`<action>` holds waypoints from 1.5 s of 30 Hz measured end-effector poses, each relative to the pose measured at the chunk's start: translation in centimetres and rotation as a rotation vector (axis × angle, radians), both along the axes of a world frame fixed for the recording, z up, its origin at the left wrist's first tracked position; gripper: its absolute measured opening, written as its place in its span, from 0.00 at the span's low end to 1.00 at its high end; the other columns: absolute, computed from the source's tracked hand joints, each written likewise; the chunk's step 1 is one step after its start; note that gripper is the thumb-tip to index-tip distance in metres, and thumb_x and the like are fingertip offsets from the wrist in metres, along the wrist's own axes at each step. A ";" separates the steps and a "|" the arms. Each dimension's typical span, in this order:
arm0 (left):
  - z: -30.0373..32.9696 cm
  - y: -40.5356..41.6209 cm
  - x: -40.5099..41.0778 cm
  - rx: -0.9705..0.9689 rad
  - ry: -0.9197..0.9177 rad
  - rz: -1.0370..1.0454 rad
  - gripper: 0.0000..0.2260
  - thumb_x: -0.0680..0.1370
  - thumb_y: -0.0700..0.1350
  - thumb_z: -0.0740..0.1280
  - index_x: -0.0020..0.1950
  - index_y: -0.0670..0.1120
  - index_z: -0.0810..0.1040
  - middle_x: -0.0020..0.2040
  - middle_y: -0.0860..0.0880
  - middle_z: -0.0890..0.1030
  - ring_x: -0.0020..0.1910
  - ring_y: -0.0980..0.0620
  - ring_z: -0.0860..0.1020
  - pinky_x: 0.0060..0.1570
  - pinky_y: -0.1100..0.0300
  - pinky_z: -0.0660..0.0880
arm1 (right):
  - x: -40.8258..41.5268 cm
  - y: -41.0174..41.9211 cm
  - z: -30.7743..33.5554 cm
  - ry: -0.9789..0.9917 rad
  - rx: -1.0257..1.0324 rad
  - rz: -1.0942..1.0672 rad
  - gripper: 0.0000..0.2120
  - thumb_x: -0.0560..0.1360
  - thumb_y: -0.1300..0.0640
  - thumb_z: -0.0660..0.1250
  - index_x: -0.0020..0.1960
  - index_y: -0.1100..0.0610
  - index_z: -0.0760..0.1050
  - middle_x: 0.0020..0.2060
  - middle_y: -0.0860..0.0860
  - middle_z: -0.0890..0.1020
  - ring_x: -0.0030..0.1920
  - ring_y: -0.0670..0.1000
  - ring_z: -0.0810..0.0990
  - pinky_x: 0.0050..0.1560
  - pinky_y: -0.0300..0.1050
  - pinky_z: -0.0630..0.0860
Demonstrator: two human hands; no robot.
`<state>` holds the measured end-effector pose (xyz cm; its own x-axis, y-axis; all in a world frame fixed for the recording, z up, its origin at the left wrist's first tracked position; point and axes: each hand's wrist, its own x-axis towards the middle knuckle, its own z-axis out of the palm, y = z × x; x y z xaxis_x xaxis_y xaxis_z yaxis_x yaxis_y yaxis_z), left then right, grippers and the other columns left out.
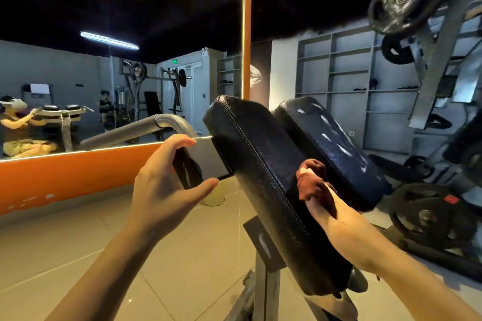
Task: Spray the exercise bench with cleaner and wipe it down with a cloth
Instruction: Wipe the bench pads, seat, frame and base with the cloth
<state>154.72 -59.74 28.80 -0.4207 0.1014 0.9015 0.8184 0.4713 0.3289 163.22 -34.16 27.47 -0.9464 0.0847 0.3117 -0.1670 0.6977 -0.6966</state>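
Bench pads of black, grained vinyl with stitched seams fill the middle of the view: the near pad (260,164) tilts steeply on a grey metal post (266,292), and the far pad (336,146), just beside it, carries white streaks and wet patches on its face. Writing along the top of the orange mirror frame (246,41) is too blurred to read, and a white mark on the dark plate under the near pad cannot be made out. The left hand (167,190) is raised with its fingers (180,142) and thumb curled around a dark object (186,169) beside the pad's left edge; whether it is the cleaner cannot be told. The right hand (339,224) lies along the near pad's right edge, fingers bunched in a dark red cloth (313,180) pressed into the gap between the two pads.
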 end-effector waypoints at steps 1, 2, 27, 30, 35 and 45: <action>0.0 0.0 0.0 0.000 0.005 -0.004 0.28 0.65 0.56 0.74 0.62 0.53 0.70 0.57 0.55 0.75 0.56 0.56 0.75 0.49 0.70 0.71 | -0.4 0.0 0.4 0.006 -0.001 -0.001 0.36 0.71 0.34 0.47 0.78 0.39 0.48 0.76 0.41 0.60 0.77 0.49 0.57 0.75 0.50 0.51; 0.0 0.1 0.0 -0.004 0.008 -0.004 0.28 0.65 0.56 0.74 0.62 0.53 0.70 0.57 0.55 0.75 0.56 0.54 0.75 0.49 0.68 0.71 | -1.1 -0.2 1.0 0.036 0.008 0.007 0.35 0.72 0.34 0.47 0.78 0.38 0.47 0.76 0.40 0.58 0.78 0.50 0.54 0.77 0.52 0.49; 0.4 0.3 0.6 -0.044 -0.065 0.087 0.44 0.64 0.56 0.72 0.75 0.43 0.62 0.71 0.44 0.71 0.65 0.56 0.64 0.62 0.62 0.64 | -1.2 1.0 -0.7 0.114 -0.033 0.006 0.31 0.72 0.32 0.46 0.73 0.39 0.58 0.59 0.35 0.71 0.66 0.46 0.69 0.65 0.44 0.60; 0.3 0.3 0.4 -0.067 -0.053 0.123 0.43 0.65 0.52 0.76 0.75 0.44 0.62 0.70 0.45 0.72 0.64 0.57 0.65 0.61 0.63 0.64 | -2.6 -2.2 2.7 0.229 0.039 0.063 0.31 0.74 0.30 0.43 0.74 0.38 0.58 0.58 0.40 0.75 0.65 0.50 0.73 0.68 0.51 0.66; 0.3 0.2 0.1 -0.066 -0.033 0.115 0.43 0.64 0.60 0.71 0.75 0.46 0.62 0.65 0.57 0.67 0.65 0.59 0.64 0.61 0.62 0.64 | -9.4 -9.5 10.6 0.441 0.238 0.128 0.29 0.82 0.40 0.52 0.79 0.47 0.52 0.76 0.49 0.62 0.76 0.54 0.58 0.75 0.60 0.56; -0.1 0.0 -0.4 -0.018 -0.036 0.032 0.43 0.64 0.59 0.70 0.75 0.46 0.61 0.68 0.53 0.69 0.66 0.58 0.65 0.58 0.72 0.61 | -0.5 -4.2 -1.0 0.398 0.536 -0.047 0.37 0.77 0.39 0.56 0.72 0.29 0.31 0.77 0.35 0.44 0.78 0.43 0.45 0.76 0.47 0.56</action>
